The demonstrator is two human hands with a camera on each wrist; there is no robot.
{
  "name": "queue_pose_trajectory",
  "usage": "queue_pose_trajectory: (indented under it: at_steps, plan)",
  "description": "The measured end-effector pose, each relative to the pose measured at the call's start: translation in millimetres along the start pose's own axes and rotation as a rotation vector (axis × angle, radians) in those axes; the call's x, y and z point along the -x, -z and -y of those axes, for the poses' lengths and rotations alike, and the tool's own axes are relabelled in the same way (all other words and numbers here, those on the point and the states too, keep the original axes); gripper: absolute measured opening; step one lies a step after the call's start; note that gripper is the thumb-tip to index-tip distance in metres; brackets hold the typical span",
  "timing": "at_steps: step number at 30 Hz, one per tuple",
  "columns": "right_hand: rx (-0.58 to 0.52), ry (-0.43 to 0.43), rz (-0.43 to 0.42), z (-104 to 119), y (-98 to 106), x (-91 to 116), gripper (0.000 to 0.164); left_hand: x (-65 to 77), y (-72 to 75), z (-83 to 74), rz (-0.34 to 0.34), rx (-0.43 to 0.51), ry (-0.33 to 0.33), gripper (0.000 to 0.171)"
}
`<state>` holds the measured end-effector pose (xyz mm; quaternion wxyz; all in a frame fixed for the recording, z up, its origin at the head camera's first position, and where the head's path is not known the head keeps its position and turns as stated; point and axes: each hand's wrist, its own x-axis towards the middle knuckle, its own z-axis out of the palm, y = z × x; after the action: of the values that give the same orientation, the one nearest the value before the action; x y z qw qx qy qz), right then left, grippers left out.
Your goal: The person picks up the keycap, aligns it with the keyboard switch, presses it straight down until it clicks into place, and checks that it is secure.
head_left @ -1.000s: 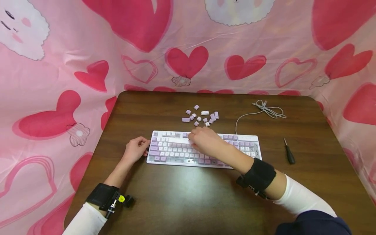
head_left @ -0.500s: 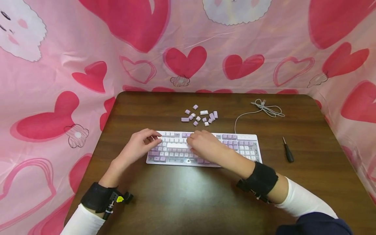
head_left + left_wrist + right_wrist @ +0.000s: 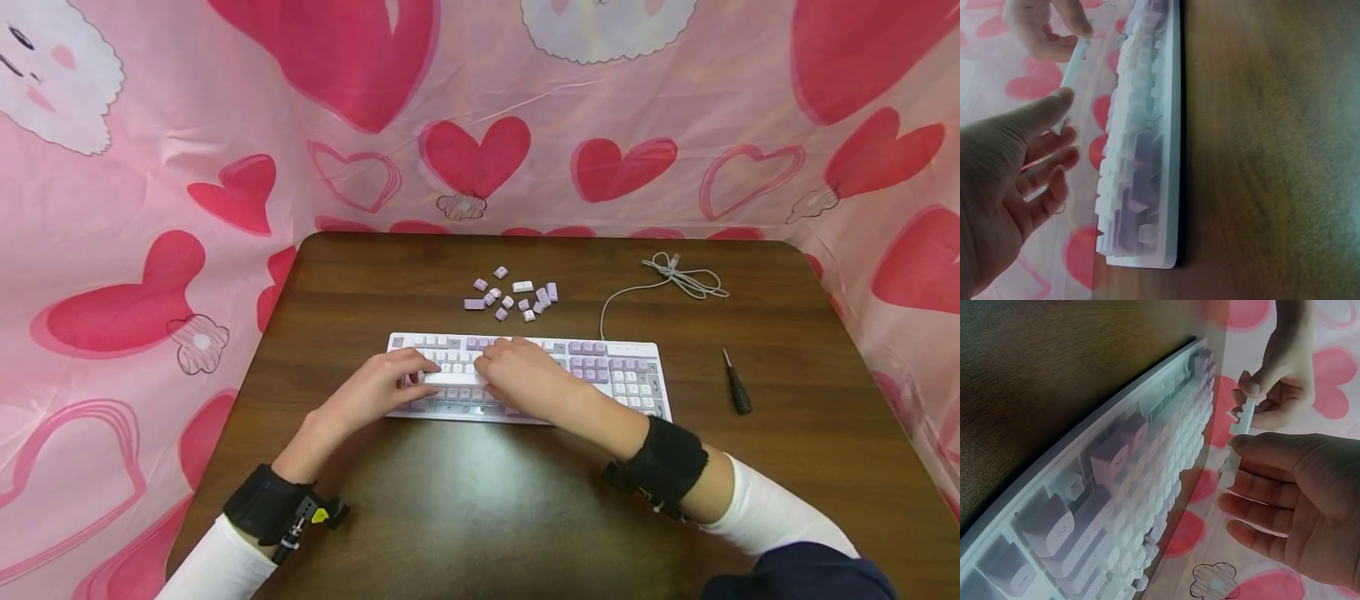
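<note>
A long white spacebar keycap (image 3: 453, 379) is held lengthwise above the white and lilac keyboard (image 3: 633, 388). My left hand (image 3: 382, 385) pinches its left end between thumb and fingers. The right end is pinched by my right hand (image 3: 521, 377). In the left wrist view the spacebar (image 3: 1074, 70) spans the two hands, apart from the keys. The right wrist view shows its underside stems on the spacebar (image 3: 1242, 428). Along the keyboard's near row lies a long bare slot (image 3: 459, 409) with no keycap. The right hand and forearm hide part of the keys.
Several loose lilac and white keycaps (image 3: 522, 287) lie behind the keyboard. A bundled white cable (image 3: 693, 283) runs from its back edge. To the right lies a black-handled screwdriver (image 3: 738, 392). A pink heart-printed cloth (image 3: 555, 92) surrounds the wooden table (image 3: 465, 492).
My left hand has moved from the keyboard's left edge to the spacebar's left end and pinches it. The spacebar has come down slightly toward the near side; my right hand keeps its hold.
</note>
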<state>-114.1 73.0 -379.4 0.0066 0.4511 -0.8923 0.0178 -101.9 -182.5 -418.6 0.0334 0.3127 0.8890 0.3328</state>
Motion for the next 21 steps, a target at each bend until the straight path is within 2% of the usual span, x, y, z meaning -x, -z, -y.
queue_pose_trajectory:
  at_steps: [6, 10, 15, 21]
  plan:
    - [-0.035, 0.003, -0.001, -0.9, -2.6, -0.3, 0.008, 2.6, -1.4, 4.2, -0.032, 0.035, -0.004, 0.03]
    - [-0.085, -0.005, -0.006, -4.0, -5.1, 1.1, 0.009, 2.9, -0.7, 7.2, -0.024, 0.08, 0.012, 0.029]
    - [-0.151, 0.023, -0.007, -9.3, -7.7, 2.3, 0.011, 3.0, -0.9, 11.1, 0.049, 0.12, 0.043, 0.027]
    - [-0.237, 0.037, 0.062, -16.0, -13.1, 1.8, 0.015, 3.3, -1.4, 15.0, 0.14, 0.152, 0.088, 0.029]
